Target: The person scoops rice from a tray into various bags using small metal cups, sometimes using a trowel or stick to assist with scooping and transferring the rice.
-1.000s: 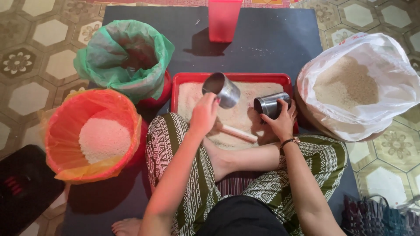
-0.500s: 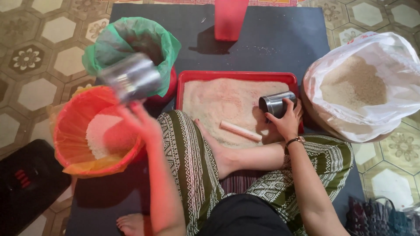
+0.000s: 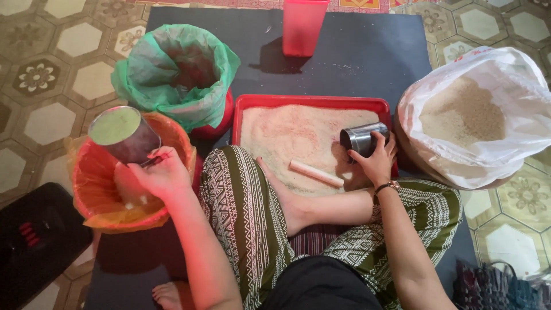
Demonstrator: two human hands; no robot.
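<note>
Dark mat [image 3: 356, 63] under everything, smooth, on patterned hexagon floor tiles. Right of frame: white plastic sack [image 3: 505, 149], crinkled, holding pale grain. Centre: red rectangular tray [image 3: 310, 101], grain spread in a gritty layer, a short pale stick [image 3: 316, 173] lying on it. Upper left: green-lined bucket [image 3: 172, 74]. Lower left: orange-lined basket [image 3: 94, 183]. My left hand [image 3: 163, 175] curls around a metal cup [image 3: 123, 135], tipped over the basket. My right hand [image 3: 376, 161] clasps a second shiny steel cup [image 3: 359, 138] on its side at the tray's right edge.
</note>
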